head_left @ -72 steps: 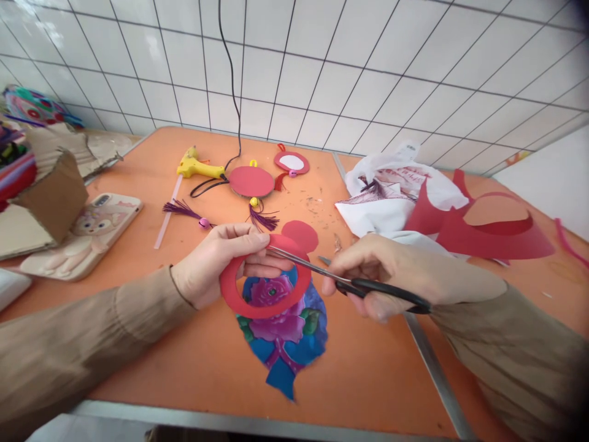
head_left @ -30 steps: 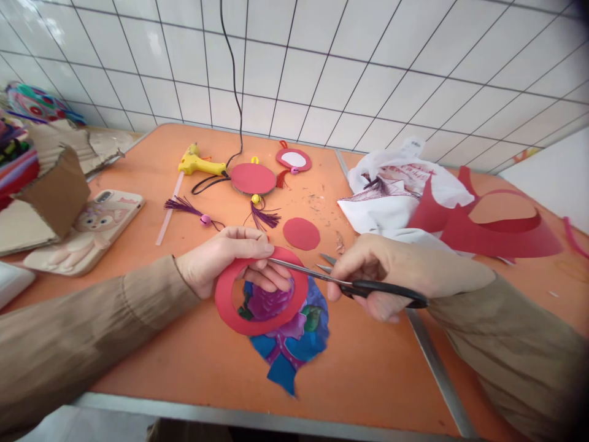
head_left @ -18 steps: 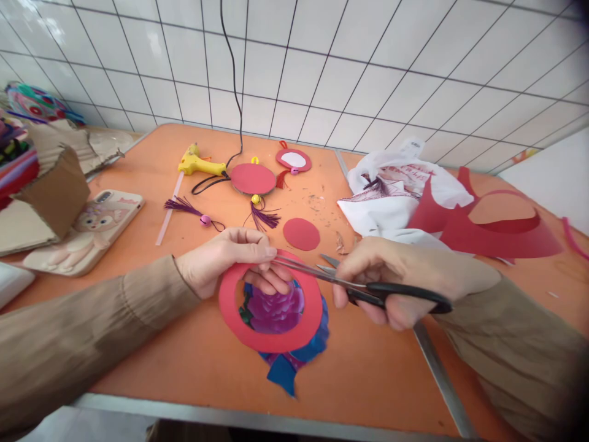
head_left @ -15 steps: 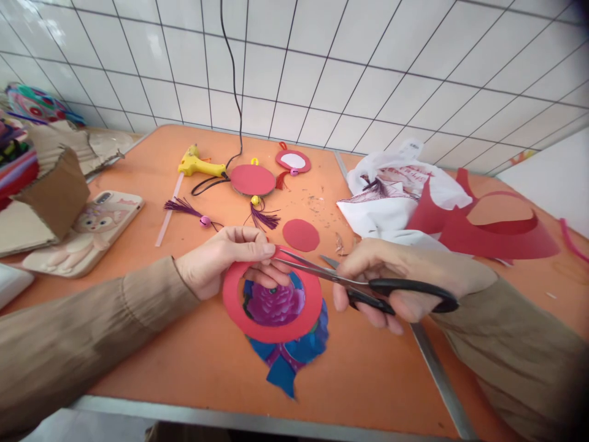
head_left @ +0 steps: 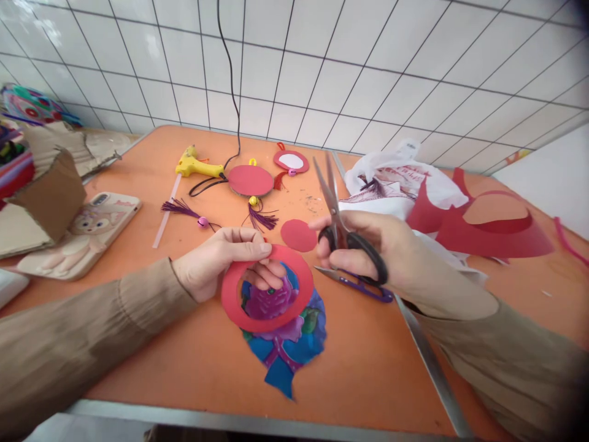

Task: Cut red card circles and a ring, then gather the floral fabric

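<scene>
The left hand (head_left: 234, 261) has the flat red ring, thin like card, (head_left: 232, 301) pinched between thumb and fingers at its top, over the blue cloth piece with a purple flower (head_left: 294, 344), midway along the bench's near half; whether its lower rim touches the cloth, one cannot tell. Over to the right hand (head_left: 396, 245): its fingers are curled around the black-handled steel scissors (head_left: 335, 212), blades parted and aimed toward the far edge, well clear of the ring! Good handling here probably means a light, firm pinch so the ring doesn't buckle, with those open tips kept off the left fingers. Beneath the right hand lie purple-handled snips (head_left: 363, 286). And the surface: an orange bench (head_left: 193, 368), metal-trimmed, yellow glue gun (head_left: 200, 167) near its far left corner, white tiled wall (head_left: 299, 61) beyond the far edge.
</scene>
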`<state>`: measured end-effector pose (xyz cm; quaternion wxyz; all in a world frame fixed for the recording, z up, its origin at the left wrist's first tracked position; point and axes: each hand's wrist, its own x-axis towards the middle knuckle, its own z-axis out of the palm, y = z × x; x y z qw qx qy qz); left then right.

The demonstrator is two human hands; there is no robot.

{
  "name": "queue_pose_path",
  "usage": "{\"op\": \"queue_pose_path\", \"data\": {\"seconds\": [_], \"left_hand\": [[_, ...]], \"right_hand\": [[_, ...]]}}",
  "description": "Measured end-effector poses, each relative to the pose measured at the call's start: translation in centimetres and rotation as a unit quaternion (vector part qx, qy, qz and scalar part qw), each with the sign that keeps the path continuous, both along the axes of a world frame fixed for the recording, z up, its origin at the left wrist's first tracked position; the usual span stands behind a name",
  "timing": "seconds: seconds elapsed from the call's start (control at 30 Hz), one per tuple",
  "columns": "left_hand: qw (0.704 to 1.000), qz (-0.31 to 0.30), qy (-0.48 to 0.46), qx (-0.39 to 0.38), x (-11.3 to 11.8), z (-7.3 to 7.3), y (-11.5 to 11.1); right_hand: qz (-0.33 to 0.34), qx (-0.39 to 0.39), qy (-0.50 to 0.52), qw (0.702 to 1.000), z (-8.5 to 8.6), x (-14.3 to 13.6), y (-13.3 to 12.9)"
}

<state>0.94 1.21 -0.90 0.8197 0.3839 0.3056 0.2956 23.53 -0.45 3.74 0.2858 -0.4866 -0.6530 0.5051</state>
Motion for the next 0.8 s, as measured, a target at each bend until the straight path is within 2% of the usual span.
{"op": "queue_pose_path", "data": {"seconds": [0.03, 0.2, 0.47, 0.57, 0.7, 0.8], "left_hand": [[1.0, -0.011, 0.001, 0.002, 0.0, 0.0, -0.1], [0.999, -0.029, 0.025, 0.017, 0.3, 0.1, -0.4], [0.999, -0.016, 0.035, 0.018, 0.5, 0.2, -0.5], [0.999, -0.011, 0.039, 0.022, 0.6, 0.3, -0.5], [0.999, 0.002, 0.034, 0.03, 0.6, 0.4, -0.4], [0.999, 0.027, 0.039, 0.025, 0.6, 0.3, -0.4]], "right_hand": [[-0.02, 0.02, 0.012, 1.0, -0.4, -0.3, -0.2], [0.006, -0.005, 0.04, 0.999, -2.0, -1.5, -1.2], [0.011, -0.021, 0.057, 0.998, -2.5, -2.4, -1.2], [-0.011, -0.017, 0.061, 0.998, -2.7, -2.4, -1.2], [-0.071, 0.028, 0.067, 0.995, -2.9, -2.5, -1.3], [-0.08, 0.04, 0.07, 0.994, -3.3, -2.6, -1.2]]}}
